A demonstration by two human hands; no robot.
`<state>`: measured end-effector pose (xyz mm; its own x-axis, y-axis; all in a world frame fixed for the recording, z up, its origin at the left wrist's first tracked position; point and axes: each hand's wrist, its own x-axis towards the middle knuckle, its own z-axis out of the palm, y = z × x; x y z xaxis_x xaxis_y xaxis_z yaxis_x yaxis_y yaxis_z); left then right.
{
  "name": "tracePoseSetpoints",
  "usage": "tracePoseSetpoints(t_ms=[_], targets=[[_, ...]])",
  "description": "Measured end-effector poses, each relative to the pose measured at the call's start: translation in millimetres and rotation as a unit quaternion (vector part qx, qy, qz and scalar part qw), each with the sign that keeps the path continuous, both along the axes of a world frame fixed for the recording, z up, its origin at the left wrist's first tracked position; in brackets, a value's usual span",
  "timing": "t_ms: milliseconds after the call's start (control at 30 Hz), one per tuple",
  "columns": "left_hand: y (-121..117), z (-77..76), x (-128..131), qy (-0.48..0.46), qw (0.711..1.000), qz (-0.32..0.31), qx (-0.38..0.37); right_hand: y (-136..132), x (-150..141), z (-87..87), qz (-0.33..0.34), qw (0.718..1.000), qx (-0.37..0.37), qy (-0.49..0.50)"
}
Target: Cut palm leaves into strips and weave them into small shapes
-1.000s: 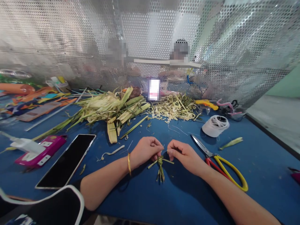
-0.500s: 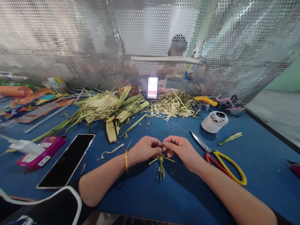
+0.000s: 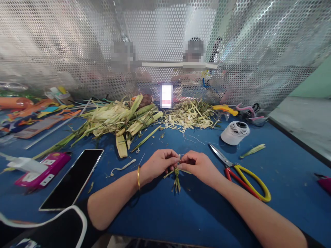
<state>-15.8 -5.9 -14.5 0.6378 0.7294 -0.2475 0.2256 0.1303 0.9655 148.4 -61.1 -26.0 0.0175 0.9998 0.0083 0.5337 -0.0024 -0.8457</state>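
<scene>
A small figure of plaited green leaf strips (image 3: 176,172) hangs below my fingertips, with thin side strips sticking out and a split, tassel-like lower end. My left hand (image 3: 165,162) is closed, its thumb and fingers pinching the top of the figure. My right hand (image 3: 198,166) is closed too, thumb and forefinger pressed together right beside the left fingertips. A pale thread-like bit shows at the fingertips, but what the right fingers grip is mostly hidden. To the right lie scissors (image 3: 231,166) with red and yellow handles, blades apart, beneath a spool of white thread (image 3: 235,133).
A pile of pale green leaf stalks (image 3: 116,120) and a heap of shredded strips (image 3: 191,115) line the back, before a perforated metal screen (image 3: 160,34). At left are a dark-screened phone (image 3: 73,179) and a magenta power strip (image 3: 43,172). A loose leaf piece (image 3: 252,151) lies right.
My right hand has shifted slightly, its thumb and fingers now lower over the figure's right side strip. The left fingers have curled a little closer around the top. The figure stays in place.
</scene>
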Motion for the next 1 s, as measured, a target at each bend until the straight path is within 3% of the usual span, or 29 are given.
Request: tracePoseSetpoints(t_ms=[167, 367, 567, 700, 800, 900, 1000], targets=[[-0.1, 0.8, 0.8, 0.004, 1.000, 0.016, 0.007, 0.4, 0.2, 0.4, 0.009, 1.000, -0.006, 0.009], [0.3, 5.1, 2.8, 0.027, 0.997, 0.068, 0.006, -3.4, 1.5, 4.3, 0.032, 0.998, 0.044, -0.017], [0.6, 7.5, 1.0, 0.027, 0.998, 0.060, -0.001, -6.2, 2.5, 7.6, 0.070, 0.995, 0.060, -0.041], [0.5, 8.3, -0.6, 0.028, 0.999, 0.040, 0.002, -2.5, 2.7, 6.1, 0.015, 0.996, 0.066, 0.052], [0.7, 9.0, -1.1, 0.033, 0.999, 0.016, 0.020, 0.7, 0.4, 1.0, 0.042, 0.993, 0.039, 0.108], [1.4, 9.3, -1.4, 0.045, 0.998, 0.005, 0.048, 1.6, -1.3, -4.3, 0.084, 0.994, 0.043, 0.050], [1.8, 8.9, -1.5, 0.059, 0.995, 0.002, 0.076, 0.2, -0.9, -6.0, 0.083, 0.995, 0.062, -0.013]])
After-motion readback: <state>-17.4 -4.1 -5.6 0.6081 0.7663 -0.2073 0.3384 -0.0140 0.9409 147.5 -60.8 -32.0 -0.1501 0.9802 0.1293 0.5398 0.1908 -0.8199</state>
